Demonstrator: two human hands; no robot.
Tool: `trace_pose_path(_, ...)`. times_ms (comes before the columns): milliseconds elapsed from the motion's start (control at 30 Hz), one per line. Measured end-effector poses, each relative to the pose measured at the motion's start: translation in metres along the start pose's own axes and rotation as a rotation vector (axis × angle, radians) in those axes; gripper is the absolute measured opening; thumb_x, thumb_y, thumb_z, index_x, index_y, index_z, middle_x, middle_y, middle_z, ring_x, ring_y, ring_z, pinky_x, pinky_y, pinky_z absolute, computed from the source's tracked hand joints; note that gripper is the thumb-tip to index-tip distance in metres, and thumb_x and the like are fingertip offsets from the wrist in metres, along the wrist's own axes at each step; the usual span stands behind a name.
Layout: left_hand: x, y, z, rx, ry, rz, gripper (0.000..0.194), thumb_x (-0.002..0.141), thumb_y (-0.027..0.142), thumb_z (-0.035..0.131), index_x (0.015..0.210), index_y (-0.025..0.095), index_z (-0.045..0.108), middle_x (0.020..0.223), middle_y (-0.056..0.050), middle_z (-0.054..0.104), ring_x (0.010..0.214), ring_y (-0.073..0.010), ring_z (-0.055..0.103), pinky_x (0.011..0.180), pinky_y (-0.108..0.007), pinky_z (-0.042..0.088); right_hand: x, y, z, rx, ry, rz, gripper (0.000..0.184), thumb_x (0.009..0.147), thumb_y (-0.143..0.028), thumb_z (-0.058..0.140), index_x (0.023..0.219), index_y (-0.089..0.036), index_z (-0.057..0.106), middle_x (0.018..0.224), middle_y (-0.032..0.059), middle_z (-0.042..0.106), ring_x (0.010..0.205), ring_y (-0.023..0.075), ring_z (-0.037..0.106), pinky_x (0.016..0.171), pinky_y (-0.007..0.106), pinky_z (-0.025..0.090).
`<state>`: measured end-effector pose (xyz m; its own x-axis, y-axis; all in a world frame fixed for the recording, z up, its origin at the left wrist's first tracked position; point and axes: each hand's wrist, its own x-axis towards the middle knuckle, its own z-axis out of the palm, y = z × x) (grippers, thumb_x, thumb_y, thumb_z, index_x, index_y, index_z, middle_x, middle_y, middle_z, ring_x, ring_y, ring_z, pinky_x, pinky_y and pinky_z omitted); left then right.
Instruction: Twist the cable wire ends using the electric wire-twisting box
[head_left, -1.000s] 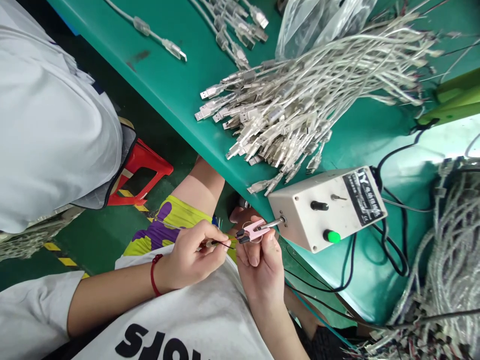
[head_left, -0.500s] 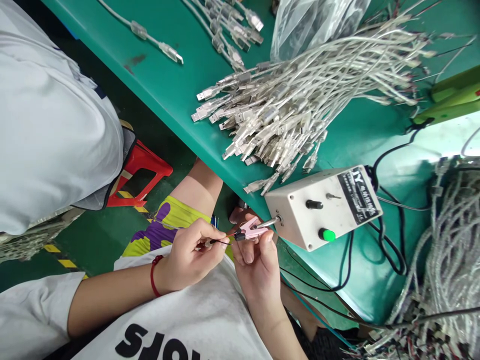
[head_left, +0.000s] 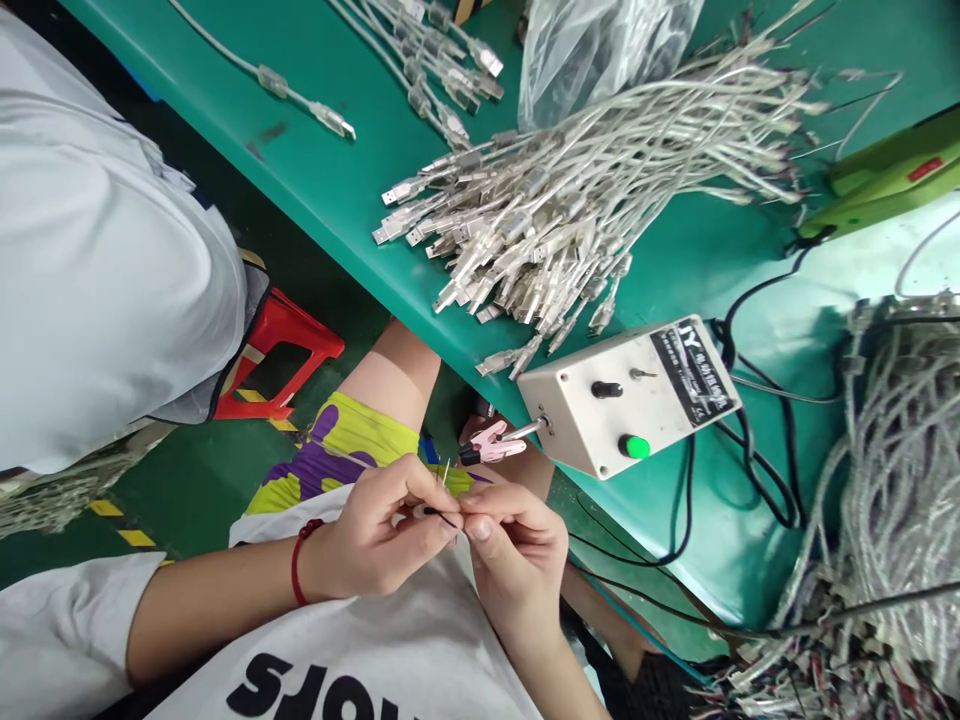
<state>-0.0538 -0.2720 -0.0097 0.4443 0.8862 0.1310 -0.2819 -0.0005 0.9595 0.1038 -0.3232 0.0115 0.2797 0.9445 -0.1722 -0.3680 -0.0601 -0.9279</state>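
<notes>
My left hand (head_left: 386,525), with a red bracelet at the wrist, pinches the end of a cable whose thin wires stick out past the fingertips. A black wire (head_left: 439,514) and a pale wire tip (head_left: 447,472) show there. Closed as well, my right hand (head_left: 517,540) meets it fingertip to fingertip and pinches the wire ends, which its fingers mostly hide. Just above the hands, a pink clip (head_left: 493,443) sits on the metal shaft (head_left: 525,430) of a beige motor box (head_left: 630,395), apart from the fingers and with no wire visible in it.
A pile of USB cables (head_left: 525,220) lies on the green table (head_left: 300,190), near a clear plastic bag (head_left: 600,60). More cables (head_left: 892,480) are heaped at right, by black cords (head_left: 784,450). Someone in a white shirt (head_left: 112,250) sits at left on a red stool (head_left: 300,340).
My right hand has let go of the pink clip and moved down to the wires. The wires have come away from the clip, and both hands now meet below it.
</notes>
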Motion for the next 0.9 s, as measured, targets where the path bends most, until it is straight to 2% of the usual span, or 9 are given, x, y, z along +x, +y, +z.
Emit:
trace_pose_path(67, -0.001, -0.001, 0.0, 0.026, -0.033, 0.009, 0.008, 0.108, 0.018, 0.078, 0.107, 0.022, 0.071, 0.083, -0.003, 0.082, 0.061, -0.0143, 0.071, 0.057, -0.023, 0.053, -0.001, 0.003, 0.0, 0.073, -0.004, 0.03, 0.005, 0.097, -0.038, 0.097, 0.098, -0.034, 0.095, 0.07, 0.0005, 0.081, 0.058, 0.0169, 0.071, 0.058, 0.028, 0.059)
trace_pose_path(167, -0.003, -0.002, -0.001, 0.072, -0.077, 0.031, 0.008, 0.108, 0.017, 0.077, 0.108, 0.021, 0.07, 0.083, -0.005, 0.082, 0.059, -0.0155, 0.073, 0.054, -0.024, 0.052, -0.004, 0.005, -0.002, 0.081, 0.01, 0.052, 0.014, 0.096, -0.043, 0.097, 0.093, -0.03, 0.093, 0.059, -0.0018, 0.07, 0.045, 0.0122, 0.053, 0.047, 0.025, 0.044)
trace_pose_path(233, -0.003, -0.003, -0.001, 0.077, -0.072, 0.06, 0.009, 0.108, 0.016, 0.075, 0.111, 0.021, 0.069, 0.083, -0.005, 0.082, 0.061, -0.0161, 0.075, 0.055, -0.024, 0.053, -0.005, 0.005, -0.003, 0.055, 0.04, 0.068, 0.021, 0.096, -0.047, 0.096, 0.091, -0.027, 0.092, 0.054, -0.0042, 0.062, 0.042, 0.01, 0.043, 0.046, 0.024, 0.038)
trace_pose_path(367, -0.003, -0.008, -0.001, 0.053, 0.009, 0.091, 0.013, 0.11, 0.013, 0.072, 0.116, 0.023, 0.067, 0.088, -0.004, 0.083, 0.068, -0.0164, 0.078, 0.062, -0.023, 0.058, 0.005, 0.007, -0.005, -0.014, 0.226, 0.17, 0.043, 0.102, -0.061, 0.084, 0.085, -0.022, 0.085, 0.05, -0.0051, 0.052, 0.048, 0.0115, 0.042, 0.052, 0.026, 0.038)
trace_pose_path(467, -0.004, -0.014, -0.001, 0.064, 0.087, 0.046, 0.015, 0.109, 0.013, 0.074, 0.117, 0.024, 0.068, 0.092, -0.003, 0.083, 0.063, -0.0128, 0.072, 0.056, -0.02, 0.052, 0.019, 0.009, -0.006, 0.019, 0.324, 0.233, 0.05, 0.098, -0.069, 0.085, 0.084, -0.021, 0.079, 0.063, -0.0014, 0.061, 0.057, 0.0126, 0.045, 0.052, 0.025, 0.035)
trace_pose_path(567, -0.004, -0.018, -0.002, 0.09, 0.157, -0.018, 0.013, 0.109, 0.017, 0.077, 0.114, 0.026, 0.068, 0.09, -0.001, 0.081, 0.061, -0.0113, 0.068, 0.055, -0.02, 0.05, 0.028, 0.009, -0.004, 0.156, 0.299, 0.302, 0.051, 0.089, -0.07, 0.094, 0.109, -0.024, 0.087, 0.078, -0.0009, 0.065, 0.063, 0.0121, 0.046, 0.054, 0.024, 0.036)
trace_pose_path(633, -0.004, -0.02, -0.002, 0.104, 0.184, -0.051, 0.011, 0.109, 0.019, 0.076, 0.113, 0.026, 0.069, 0.085, 0.0, 0.077, 0.062, -0.0118, 0.068, 0.056, -0.02, 0.05, 0.029, 0.008, -0.002, 0.197, 0.261, 0.33, 0.053, 0.091, -0.07, 0.093, 0.118, -0.025, 0.089, 0.073, -0.0028, 0.061, 0.062, 0.012, 0.045, 0.057, 0.024, 0.039)
trace_pose_path(800, 0.001, -0.023, -0.003, 0.143, 0.2, -0.099, 0.006, 0.108, 0.021, 0.075, 0.109, 0.024, 0.071, 0.077, 0.002, 0.071, 0.059, -0.0123, 0.065, 0.055, -0.022, 0.048, 0.027, 0.006, 0.002, 0.131, 0.278, 0.262, 0.047, 0.097, -0.067, 0.09, 0.119, -0.025, 0.091, 0.06, -0.0034, 0.058, 0.061, 0.0132, 0.046, 0.059, 0.024, 0.039)
trace_pose_path(900, 0.003, -0.023, -0.004, 0.132, 0.193, -0.127, 0.006, 0.108, 0.023, 0.075, 0.107, 0.025, 0.069, 0.079, 0.001, 0.075, 0.061, -0.0132, 0.067, 0.056, -0.022, 0.049, 0.027, 0.008, 0.003, 0.174, 0.254, 0.246, 0.043, 0.098, -0.067, 0.089, 0.106, -0.024, 0.091, 0.057, -0.0043, 0.054, 0.057, 0.0119, 0.039, 0.058, 0.025, 0.037)
